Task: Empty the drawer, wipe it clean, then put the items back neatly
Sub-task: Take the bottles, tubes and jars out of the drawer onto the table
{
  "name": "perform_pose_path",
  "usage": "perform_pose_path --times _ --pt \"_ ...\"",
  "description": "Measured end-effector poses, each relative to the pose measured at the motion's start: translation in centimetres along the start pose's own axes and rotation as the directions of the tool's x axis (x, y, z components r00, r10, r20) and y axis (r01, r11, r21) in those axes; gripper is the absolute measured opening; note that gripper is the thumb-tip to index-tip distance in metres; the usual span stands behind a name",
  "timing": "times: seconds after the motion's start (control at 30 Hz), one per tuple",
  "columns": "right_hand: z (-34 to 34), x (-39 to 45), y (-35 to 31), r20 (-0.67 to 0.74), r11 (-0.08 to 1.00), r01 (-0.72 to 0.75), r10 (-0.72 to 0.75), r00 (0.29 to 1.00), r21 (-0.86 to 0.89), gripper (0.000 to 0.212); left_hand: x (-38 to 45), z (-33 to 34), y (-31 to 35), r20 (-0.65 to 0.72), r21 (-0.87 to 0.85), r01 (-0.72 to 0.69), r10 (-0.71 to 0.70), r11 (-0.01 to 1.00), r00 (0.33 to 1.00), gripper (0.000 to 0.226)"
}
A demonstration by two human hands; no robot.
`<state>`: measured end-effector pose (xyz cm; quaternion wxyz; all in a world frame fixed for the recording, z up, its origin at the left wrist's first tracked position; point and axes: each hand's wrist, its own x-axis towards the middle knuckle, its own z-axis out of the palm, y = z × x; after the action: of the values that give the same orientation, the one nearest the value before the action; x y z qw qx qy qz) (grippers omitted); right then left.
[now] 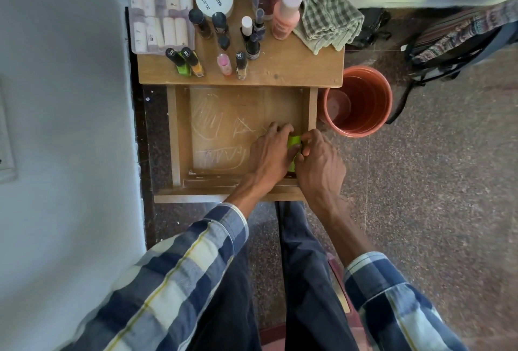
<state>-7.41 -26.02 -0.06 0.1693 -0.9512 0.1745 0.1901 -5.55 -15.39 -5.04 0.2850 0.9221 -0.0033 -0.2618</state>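
Both hands together inside open wooden drawer [241, 137], right-front corner: left hand [270, 151] & right hand [319, 163] pinch small lime-green object [294, 142] btwn them. Nail polish bottles [213, 51] & checked cloth [322, 17] on wooden bench [294, 67].

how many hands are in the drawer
2. The left hand and the right hand meet at the right side of the open drawer, both gripping a green thing that they mostly hide.

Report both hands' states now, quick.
Left hand: holding the green item in the drawer.
Right hand: pinching the same green item.
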Motion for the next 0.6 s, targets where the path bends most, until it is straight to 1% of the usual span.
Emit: perform_pose_path --times 0.13,0.27,0.37,0.43,0.53,0.6 --pt "0.1 -0.5 0.4 0.008 1.000 0.008 -0.008 1.000 0.023 0.029 -0.7 0.3 0.1 -0.027 -0.009 -0.011 0.011 1.000 1.000 0.036" --pt "0.1 -0.8 0.5 0.014 0.998 -0.012 0.011 1.000 0.055 0.031 -0.8 0.3 0.3 -0.079 -0.019 0.010 -0.012 1.000 0.997 0.033" --pt "0.1 -0.7 0.6 0.011 0.998 -0.008 0.007 1.000 0.064 0.033 -0.8 0.2 0.6 -0.091 -0.046 0.031 -0.036 0.998 0.995 0.029" --pt "0.0 -0.7 0.6 0.018 0.999 -0.005 0.004 1.000 0.054 0.036 -0.9 0.2 0.5 -0.081 -0.107 0.057 -0.066 0.993 0.995 0.029" --pt "-0.1 -0.8 0.7 0.026 0.999 0.013 -0.014 1.000 0.048 0.040 -1.5 0.2 -0.3 -0.060 -0.274 0.127 -0.148 0.953 0.987 0.030" --pt "-0.2 -0.8 0.7 0.033 0.998 0.032 -0.034 0.999 0.055 0.043 -2.1 0.0 -0.7 -0.085 -0.367 0.117 -0.159 0.923 0.984 0.032"
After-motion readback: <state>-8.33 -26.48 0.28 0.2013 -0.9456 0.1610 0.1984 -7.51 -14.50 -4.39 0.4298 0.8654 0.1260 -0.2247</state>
